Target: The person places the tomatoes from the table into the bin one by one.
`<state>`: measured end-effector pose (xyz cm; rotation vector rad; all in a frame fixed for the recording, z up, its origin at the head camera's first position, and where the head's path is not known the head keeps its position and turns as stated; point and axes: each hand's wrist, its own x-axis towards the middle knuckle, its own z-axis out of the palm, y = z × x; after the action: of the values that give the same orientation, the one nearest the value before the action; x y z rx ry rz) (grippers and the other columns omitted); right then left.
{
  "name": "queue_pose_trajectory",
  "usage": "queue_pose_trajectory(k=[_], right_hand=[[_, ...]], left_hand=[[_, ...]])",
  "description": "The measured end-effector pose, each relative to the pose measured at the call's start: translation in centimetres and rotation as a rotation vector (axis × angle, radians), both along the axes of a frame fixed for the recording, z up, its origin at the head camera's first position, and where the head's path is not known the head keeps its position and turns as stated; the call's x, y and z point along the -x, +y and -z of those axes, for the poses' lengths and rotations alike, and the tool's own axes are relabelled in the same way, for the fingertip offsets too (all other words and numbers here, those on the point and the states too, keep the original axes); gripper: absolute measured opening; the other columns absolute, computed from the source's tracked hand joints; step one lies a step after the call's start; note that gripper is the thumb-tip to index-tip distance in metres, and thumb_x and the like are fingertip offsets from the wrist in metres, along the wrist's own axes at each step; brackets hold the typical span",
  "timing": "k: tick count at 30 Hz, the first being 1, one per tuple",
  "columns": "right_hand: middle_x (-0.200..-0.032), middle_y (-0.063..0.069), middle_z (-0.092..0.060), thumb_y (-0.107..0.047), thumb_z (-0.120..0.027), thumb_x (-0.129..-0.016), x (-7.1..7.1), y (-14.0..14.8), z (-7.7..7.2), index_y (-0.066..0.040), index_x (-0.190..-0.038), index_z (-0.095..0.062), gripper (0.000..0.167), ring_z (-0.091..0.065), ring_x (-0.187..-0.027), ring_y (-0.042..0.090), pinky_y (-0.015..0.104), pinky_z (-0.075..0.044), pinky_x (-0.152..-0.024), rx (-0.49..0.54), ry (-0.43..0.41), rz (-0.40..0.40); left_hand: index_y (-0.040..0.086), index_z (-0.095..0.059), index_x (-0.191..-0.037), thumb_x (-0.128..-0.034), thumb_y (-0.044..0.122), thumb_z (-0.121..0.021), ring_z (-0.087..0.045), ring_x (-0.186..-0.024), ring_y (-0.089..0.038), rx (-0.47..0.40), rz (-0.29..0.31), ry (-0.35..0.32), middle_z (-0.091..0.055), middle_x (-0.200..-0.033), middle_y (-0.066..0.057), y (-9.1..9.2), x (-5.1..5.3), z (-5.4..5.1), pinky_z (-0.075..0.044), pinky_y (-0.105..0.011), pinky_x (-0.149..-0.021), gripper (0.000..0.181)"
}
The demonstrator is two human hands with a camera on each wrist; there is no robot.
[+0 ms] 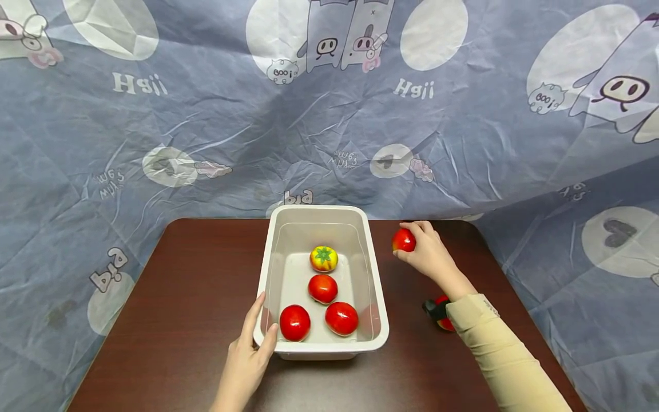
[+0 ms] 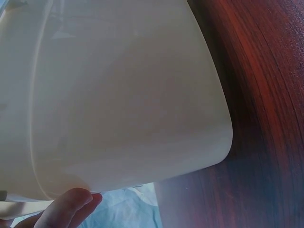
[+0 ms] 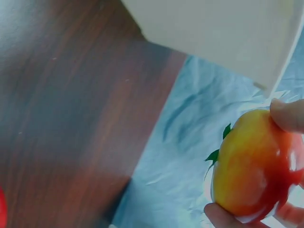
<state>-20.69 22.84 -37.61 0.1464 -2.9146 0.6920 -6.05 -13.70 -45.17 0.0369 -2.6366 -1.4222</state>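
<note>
My right hand pinches a red and yellow tomato above the table, to the right of the bin. In the right wrist view this tomato shows green leaves on its left side, with thumb and fingers around it. My left hand grips the front left corner of a pale grey plastic bin. Inside the bin lie several tomatoes: a yellow one with a green star-shaped top at the back, and red ones such as this tomato nearer the front.
Another red tomato lies on the dark wooden table, partly hidden by the right wrist and a black strap-like piece. Blue-grey printed cloth hangs behind and beside the table.
</note>
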Motion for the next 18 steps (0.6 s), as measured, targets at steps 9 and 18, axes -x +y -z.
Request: queue_pose_trajectory(k=[9,18], right_hand=[[-0.134,0.023,-0.046,-0.018,-0.076,-0.082,-0.4,-2.6,-2.4,-0.003,-0.136,-0.054,0.059,-0.046,-0.122,0.045,0.057,-0.049,-0.096,0.052,0.081,-0.052],[-0.132,0.020,-0.049,-0.018,-0.077,-0.081,-0.6,-5.3,-3.6,-0.004,-0.134,-0.056,0.059,-0.051,-0.118,0.041,0.053,-0.050,-0.095,0.071,0.116,-0.134]], left_hand=[[0.038,-0.036,-0.150,-0.0968,0.037,-0.061,-0.068,-0.101,-0.041,0.003,-0.004,0.004,-0.062,-0.131,-0.020,0.1,0.0,-0.1,-0.052,-0.058,-0.081,0.059],[0.037,-0.036,-0.151,-0.0971,0.037,-0.060,-0.069,-0.095,-0.036,0.006,0.000,-0.010,-0.063,-0.129,-0.021,0.1,-0.1,-0.1,-0.053,-0.056,-0.080,0.059]])
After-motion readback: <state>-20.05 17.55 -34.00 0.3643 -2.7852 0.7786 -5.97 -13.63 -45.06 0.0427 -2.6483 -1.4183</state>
